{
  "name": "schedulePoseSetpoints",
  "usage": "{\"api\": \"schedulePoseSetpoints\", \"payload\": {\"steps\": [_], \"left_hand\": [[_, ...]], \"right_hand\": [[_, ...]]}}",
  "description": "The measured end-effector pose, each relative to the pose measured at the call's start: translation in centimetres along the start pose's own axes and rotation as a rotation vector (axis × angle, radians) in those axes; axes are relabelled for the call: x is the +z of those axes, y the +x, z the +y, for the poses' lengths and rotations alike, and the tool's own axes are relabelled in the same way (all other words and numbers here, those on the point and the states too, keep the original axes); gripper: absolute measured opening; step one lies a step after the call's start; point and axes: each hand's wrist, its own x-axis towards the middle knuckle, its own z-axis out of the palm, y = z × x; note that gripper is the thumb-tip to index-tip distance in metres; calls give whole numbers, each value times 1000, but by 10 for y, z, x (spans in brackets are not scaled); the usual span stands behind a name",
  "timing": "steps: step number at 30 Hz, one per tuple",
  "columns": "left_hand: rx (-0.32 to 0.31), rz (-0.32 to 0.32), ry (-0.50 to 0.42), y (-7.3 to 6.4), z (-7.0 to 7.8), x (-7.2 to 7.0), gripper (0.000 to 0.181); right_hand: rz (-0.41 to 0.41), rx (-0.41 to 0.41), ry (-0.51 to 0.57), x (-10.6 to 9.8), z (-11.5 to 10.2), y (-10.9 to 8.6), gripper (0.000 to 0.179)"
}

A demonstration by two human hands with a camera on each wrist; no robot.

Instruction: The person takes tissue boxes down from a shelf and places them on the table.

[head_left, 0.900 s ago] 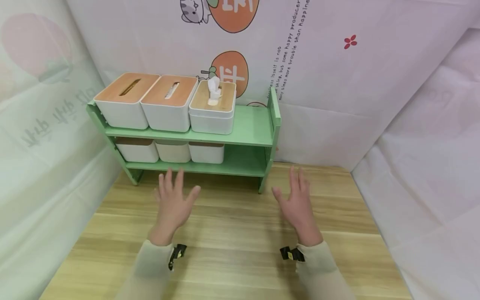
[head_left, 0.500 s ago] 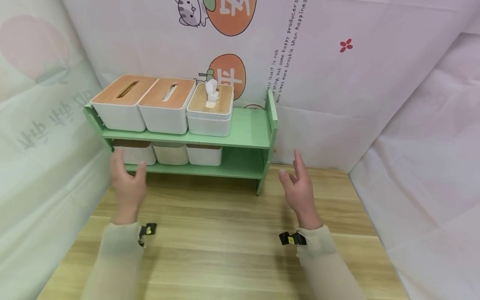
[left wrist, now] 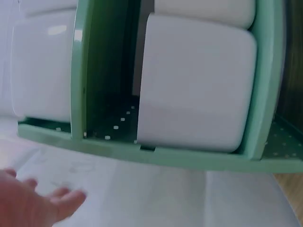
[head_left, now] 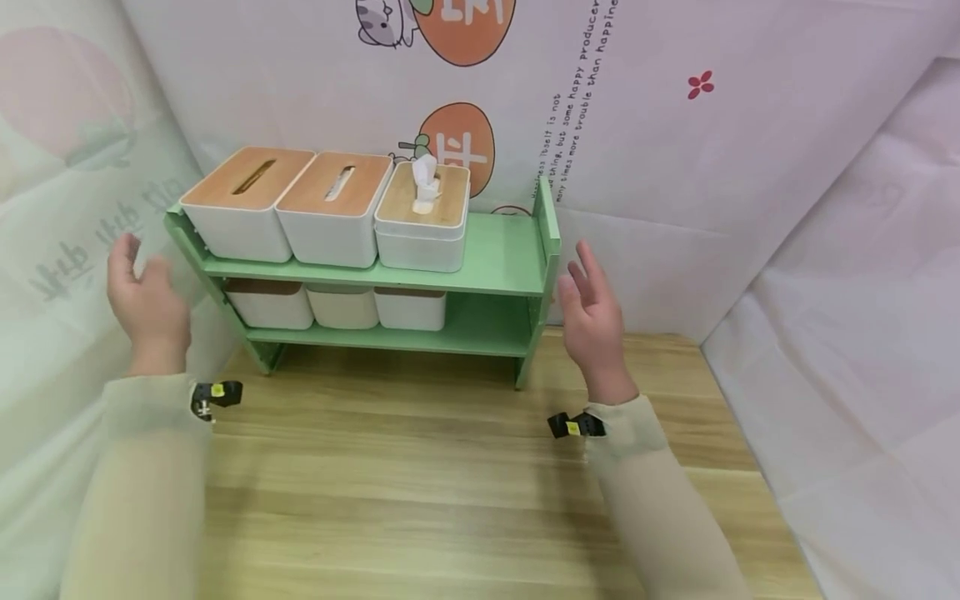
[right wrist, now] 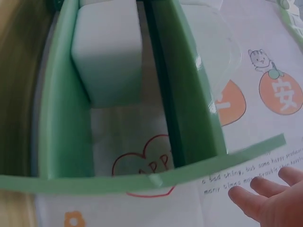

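A green two-tier shelf (head_left: 502, 250) stands at the back of the wooden table. On its upper tier sit two white boxes with orange-brown slotted lids, the left box (head_left: 247, 229) and the middle box (head_left: 330, 233), beside a tissue box (head_left: 422, 246) with a tissue poking out. My left hand (head_left: 150, 308) hovers off the shelf's left end, fingers apart and holding nothing. Just past the right end panel, my right hand (head_left: 594, 325) is raised with its fingers extended and nothing in it. Both wrist views show the fingers apart from the green side panels.
On the lower tier are a white box (head_left: 270, 308), a cream box (head_left: 342, 308) and another white box (head_left: 411, 310). White printed cloth (head_left: 637, 167) hangs behind and on both sides. Bare wooden table (head_left: 390, 467) lies in front of the shelf.
My left hand has moved left and up, from in front of the shelf to beyond its left end. The right hand has risen beside the right panel. The boxes have stayed put.
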Motion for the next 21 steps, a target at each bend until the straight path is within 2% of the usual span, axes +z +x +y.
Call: {"api": "schedulePoseSetpoints", "payload": {"steps": [4,6,11,16,21], "left_hand": [[-57,-70,-152,12,1,-1,50],[-74,-98,-185,15,-1,-1,47],[-56,-122,-144,18,-5,1,40],[-45,-91,-129,21,-7,1,37],[-75,-63,-142,27,-6,5,36]], "right_hand": [[-45,5,8,7,-2,12,54],[-59,13,14,10,-2,15,53],[-56,42,-28,13,-1,19,52],[-37,48,-93,14,-1,22,52],[-4,20,-160,15,-1,25,52]]}}
